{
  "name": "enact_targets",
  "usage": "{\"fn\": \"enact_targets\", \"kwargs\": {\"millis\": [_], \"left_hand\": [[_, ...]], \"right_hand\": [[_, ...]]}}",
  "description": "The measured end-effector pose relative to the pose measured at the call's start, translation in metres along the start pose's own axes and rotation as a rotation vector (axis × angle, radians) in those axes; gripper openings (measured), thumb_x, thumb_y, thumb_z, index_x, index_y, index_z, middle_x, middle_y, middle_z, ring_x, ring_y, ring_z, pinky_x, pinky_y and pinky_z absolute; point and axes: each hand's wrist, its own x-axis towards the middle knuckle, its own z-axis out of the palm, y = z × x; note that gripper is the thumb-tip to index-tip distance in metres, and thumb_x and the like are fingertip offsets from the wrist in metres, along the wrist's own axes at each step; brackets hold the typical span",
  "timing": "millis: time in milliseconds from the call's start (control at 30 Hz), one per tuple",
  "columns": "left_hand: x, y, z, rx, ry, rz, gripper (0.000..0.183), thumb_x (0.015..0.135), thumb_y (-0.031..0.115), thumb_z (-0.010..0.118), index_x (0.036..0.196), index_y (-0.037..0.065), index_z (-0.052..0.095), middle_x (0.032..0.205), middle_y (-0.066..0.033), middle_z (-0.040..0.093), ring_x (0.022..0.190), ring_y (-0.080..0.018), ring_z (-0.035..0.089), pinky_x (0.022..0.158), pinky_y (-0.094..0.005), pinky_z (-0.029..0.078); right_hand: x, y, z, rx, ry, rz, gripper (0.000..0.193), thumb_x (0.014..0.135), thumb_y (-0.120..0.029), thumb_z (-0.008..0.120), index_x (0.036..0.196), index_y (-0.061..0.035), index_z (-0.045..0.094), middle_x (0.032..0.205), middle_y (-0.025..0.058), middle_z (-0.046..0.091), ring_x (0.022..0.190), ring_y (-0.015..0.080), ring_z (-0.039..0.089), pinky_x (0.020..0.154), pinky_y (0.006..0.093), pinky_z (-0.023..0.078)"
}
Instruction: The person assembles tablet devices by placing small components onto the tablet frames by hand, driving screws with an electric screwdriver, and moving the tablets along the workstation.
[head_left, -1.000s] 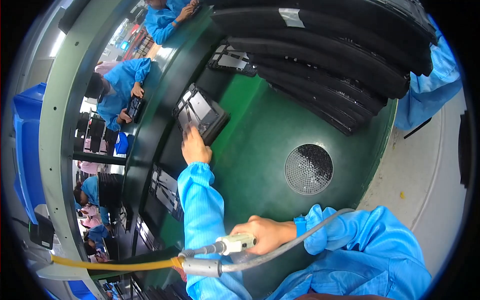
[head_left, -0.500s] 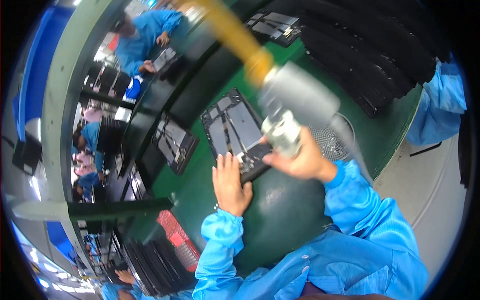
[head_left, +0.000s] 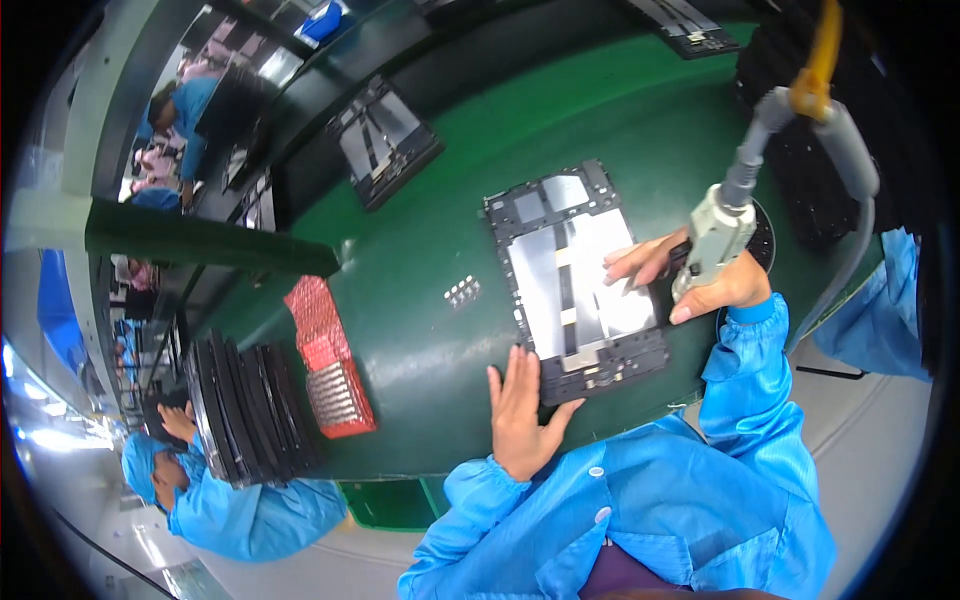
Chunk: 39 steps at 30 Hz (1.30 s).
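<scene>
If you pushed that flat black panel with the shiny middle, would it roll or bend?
The flat black panel with silver middle lies flat, so it would probably slide, not roll. It looks stiff, thin and perhaps fragile. The left hand steadies its edge.

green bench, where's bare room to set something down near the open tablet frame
Bare green bench lies between the tablet frame and the red trays, apart from small screws. Crowded: the left hand by the frame's near edge, the right hand with screwdriver.

Left hand (head_left: pixel 522 415) flat, fingers spread, palm down. Right hand (head_left: pixel 700 280) curled in a grip, index finger extended. Both sleeves blue.
</scene>
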Motion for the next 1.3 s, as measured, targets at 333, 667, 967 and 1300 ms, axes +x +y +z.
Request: {"fn": "enact_targets", "kwargs": {"millis": [333, 667, 967, 1300], "left_hand": [[0.04, -0.041, -0.052, -0.235, 0.066, -0.138, 0.035, 0.071, 0.018, 0.073, 0.098, -0.001, 0.063, 0.099, -0.0181, 0.063, 0.086, -0.0302, 0.063, 0.074, -0.0339, 0.05], [0.125, -0.079, -0.088, 0.082, -0.125, -0.257, 0.028, 0.06, 0.012, 0.079, 0.077, -0.002, 0.062, 0.073, -0.0124, 0.063, 0.06, -0.0204, 0.06, 0.058, -0.0293, 0.048], [0.14, -0.086, -0.089, -0.531, -0.361, -0.502, 0.02, 0.066, 0.003, 0.076, 0.08, -0.005, 0.065, 0.069, -0.0095, 0.065, 0.06, -0.011, 0.059, 0.055, -0.0235, 0.048], [0.131, -0.098, -0.08, -0.144, -0.238, -0.236, 0.017, 0.063, 0.005, 0.078, 0.07, -0.002, 0.064, 0.062, -0.0074, 0.062, 0.059, -0.0087, 0.056, 0.054, -0.0232, 0.045]], "right_hand": [[-0.005, -0.003, 0.001, 0.022, 0.32, 0.011, 0.046, 0.058, -0.014, 0.075, 0.098, 0.0021, 0.059, 0.107, 0.0228, 0.059, 0.106, 0.0348, 0.054, 0.097, 0.046, 0.036], [-0.011, 0.004, -0.001, -0.004, 0.413, -0.03, 0.052, 0.063, -0.013, 0.068, 0.11, 0.0028, 0.052, 0.106, 0.0188, 0.058, 0.101, 0.0305, 0.056, 0.094, 0.0428, 0.041], [-0.014, 0.008, -0.004, -0.018, 0.397, -0.042, 0.053, 0.063, -0.015, 0.071, 0.11, 0.0024, 0.052, 0.105, 0.0182, 0.058, 0.101, 0.0306, 0.056, 0.093, 0.0439, 0.041], [-0.009, -0.008, 0.009, 0.064, 0.511, 0.011, 0.053, 0.068, -0.008, 0.069, 0.116, 0.0026, 0.048, 0.093, 0.0171, 0.062, 0.087, 0.0268, 0.061, 0.081, 0.0386, 0.047]]}}
